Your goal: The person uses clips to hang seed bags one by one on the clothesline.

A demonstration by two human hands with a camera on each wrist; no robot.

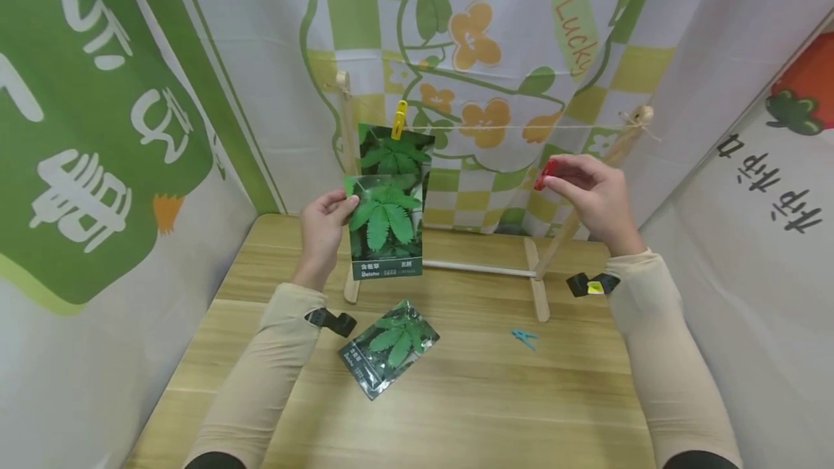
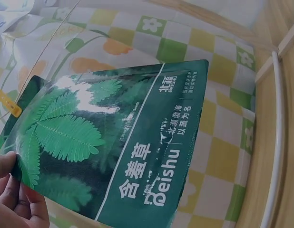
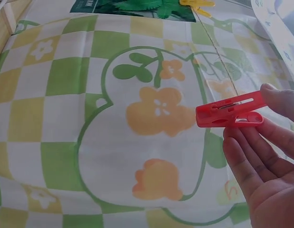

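Note:
My left hand (image 1: 326, 226) pinches the left edge of a green seed packet (image 1: 386, 230) printed with fern-like leaves, holding it upright. Behind it, a second such packet (image 1: 417, 145) hangs from the string (image 1: 508, 127) by a yellow clothespin (image 1: 399, 120); its lower part is hidden by the held one. In the right wrist view, thumb and fingers of my right hand (image 3: 270, 166) pinch a red clothespin (image 3: 228, 111) by its handle ends. That hand is at the right, below the string. A third packet (image 1: 391, 349) lies tilted on the table.
The string runs between two posts of a wooden rack (image 1: 565, 237), with a white rod (image 1: 478, 268) low across it. A blue clothespin (image 1: 524, 339) lies on the wooden table (image 1: 489, 404). A patterned curtain (image 1: 365, 27) stands behind the rack.

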